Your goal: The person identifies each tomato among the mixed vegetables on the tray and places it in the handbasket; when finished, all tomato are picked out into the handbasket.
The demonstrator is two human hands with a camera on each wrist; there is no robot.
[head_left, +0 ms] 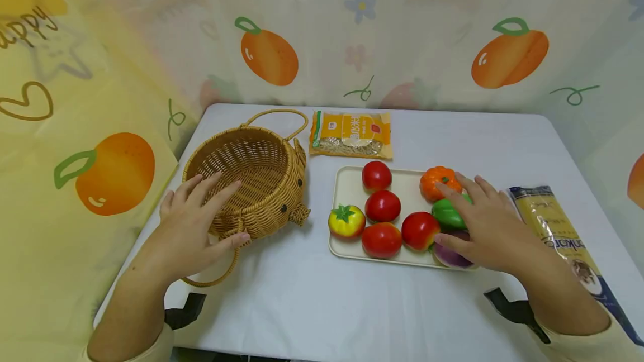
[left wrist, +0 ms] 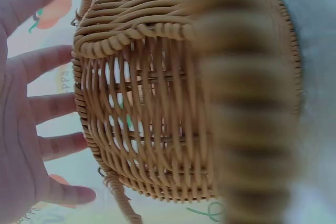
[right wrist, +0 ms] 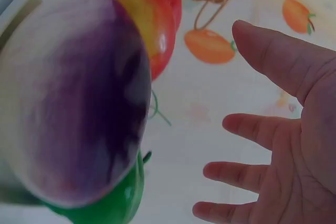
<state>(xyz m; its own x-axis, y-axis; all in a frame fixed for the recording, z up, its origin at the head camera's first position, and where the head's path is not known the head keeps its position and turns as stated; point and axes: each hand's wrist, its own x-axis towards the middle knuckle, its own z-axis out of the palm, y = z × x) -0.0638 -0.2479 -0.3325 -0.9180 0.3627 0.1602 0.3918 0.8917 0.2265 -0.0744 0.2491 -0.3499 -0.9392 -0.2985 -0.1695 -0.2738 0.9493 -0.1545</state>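
My left hand (head_left: 193,230), fingers spread, hovers over the near left side of a wicker basket (head_left: 251,169). In the left wrist view its fingertips come right at the woven rim (left wrist: 79,87), and a blurred handle (left wrist: 241,98) crosses close to the camera. My right hand (head_left: 490,225) is spread above the right end of a cream tray (head_left: 347,180) and holds nothing. Beneath or beside it lie an orange pumpkin (head_left: 436,182), a green pepper (head_left: 448,215) and a purple eggplant (right wrist: 79,98), each partly hidden by the hand in the head view.
Several red tomatoes (head_left: 382,206) and a yellow one with a green top (head_left: 346,221) fill the tray's left and middle. Behind it lies an orange food packet (head_left: 350,134). A gold and blue packet (head_left: 568,239) lies at the right, partly under the right forearm.
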